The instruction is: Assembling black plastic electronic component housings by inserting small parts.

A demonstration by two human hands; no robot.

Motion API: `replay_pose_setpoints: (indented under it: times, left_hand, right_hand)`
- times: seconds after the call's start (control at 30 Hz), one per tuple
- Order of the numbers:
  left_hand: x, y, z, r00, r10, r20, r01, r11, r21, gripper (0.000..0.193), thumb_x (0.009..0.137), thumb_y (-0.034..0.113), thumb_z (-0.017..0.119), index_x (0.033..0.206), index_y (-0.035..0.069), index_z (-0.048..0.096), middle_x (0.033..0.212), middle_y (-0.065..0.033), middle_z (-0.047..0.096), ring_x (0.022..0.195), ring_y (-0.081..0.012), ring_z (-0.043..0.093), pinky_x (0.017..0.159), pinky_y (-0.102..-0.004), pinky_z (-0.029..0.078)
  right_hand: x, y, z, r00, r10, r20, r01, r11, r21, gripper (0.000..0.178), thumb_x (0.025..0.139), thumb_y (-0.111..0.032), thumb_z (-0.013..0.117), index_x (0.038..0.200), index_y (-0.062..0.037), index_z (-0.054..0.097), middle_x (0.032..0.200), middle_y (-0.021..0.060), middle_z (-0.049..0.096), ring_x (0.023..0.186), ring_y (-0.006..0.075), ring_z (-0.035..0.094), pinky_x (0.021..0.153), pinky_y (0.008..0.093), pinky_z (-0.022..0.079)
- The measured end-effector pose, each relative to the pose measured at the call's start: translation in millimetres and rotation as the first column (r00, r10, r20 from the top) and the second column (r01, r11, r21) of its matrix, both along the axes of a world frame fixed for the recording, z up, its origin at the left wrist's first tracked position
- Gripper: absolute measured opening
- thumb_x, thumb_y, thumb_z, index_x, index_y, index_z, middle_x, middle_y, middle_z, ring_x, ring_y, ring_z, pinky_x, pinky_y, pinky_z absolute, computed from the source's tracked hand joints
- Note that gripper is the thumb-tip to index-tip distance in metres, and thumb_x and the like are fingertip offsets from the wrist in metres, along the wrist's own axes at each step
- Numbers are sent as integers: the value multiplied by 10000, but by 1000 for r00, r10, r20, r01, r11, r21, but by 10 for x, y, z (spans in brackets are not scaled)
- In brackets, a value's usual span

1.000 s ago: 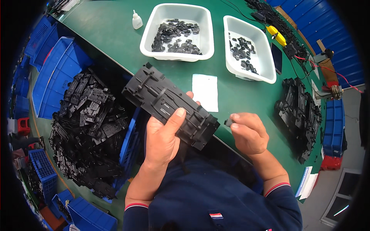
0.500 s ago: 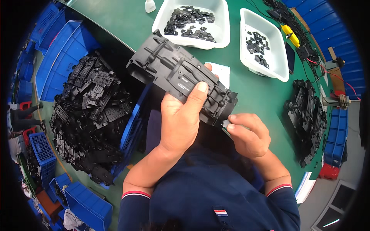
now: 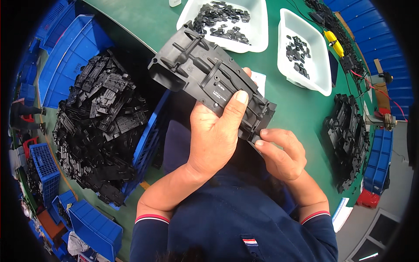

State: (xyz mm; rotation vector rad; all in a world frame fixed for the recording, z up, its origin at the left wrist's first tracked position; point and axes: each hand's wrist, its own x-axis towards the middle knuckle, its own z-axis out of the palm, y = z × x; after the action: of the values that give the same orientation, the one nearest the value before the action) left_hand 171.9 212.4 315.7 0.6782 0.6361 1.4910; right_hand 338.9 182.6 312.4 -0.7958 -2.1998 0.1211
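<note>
A long black plastic chassis part [image 3: 183, 65] is tilted in front of me, its moulded side with ribs and bosses facing up. My left hand [image 3: 218, 126] grips it around the middle, thumb on top and fingers underneath. At its near right end, my right hand [image 3: 283, 153] pinches a small dark piece [image 3: 254, 138] between thumb and forefinger, against the chassis edge. Whether that piece is seated in the chassis I cannot tell. Behind the chassis stands a white tray [image 3: 262, 26] of small black pieces [image 3: 222, 19].
A second white tray [image 3: 326, 70] with fewer pieces stands on the green table [image 3: 301, 118]. Stacked chassis parts [image 3: 347, 139] lie to the right. At left, a blue crate [image 3: 61, 65] is heaped with black parts [image 3: 100, 126]. A yellow tool [image 3: 334, 43] lies at far right.
The chassis and my left hand have shifted slightly to the right in view. My right hand stays at the chassis end, and its small piece now sits closer against the edge.
</note>
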Motion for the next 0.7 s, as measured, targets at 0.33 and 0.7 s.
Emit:
replay_pose_setpoints:
  times: [0.33, 0.7]
  left_hand:
    - [35, -20, -11, 1000, 9, -16, -9, 1000, -8, 325, 947, -1, 513, 1266, -52, 486, 1264, -196, 555, 1127, -258, 583, 974, -375, 491]
    - [23, -36, -43, 996, 31, -83, -34, 999, -28, 325, 940, -14, 515, 1262, -49, 490, 1268, -191, 553, 1134, -249, 579, 988, -372, 482]
  right_hand:
    - [30, 11, -19, 998, 12, 54, -14, 999, 35, 304, 670, 63, 687, 963, -15, 663, 948, 137, 628, 772, 259, 662, 616, 316, 554]
    - [-50, 25, 2, 999, -11, 37, 13, 999, -52, 308, 607, 83, 731, 888, -38, 693, 882, 133, 633, 723, 244, 646, 598, 319, 540]
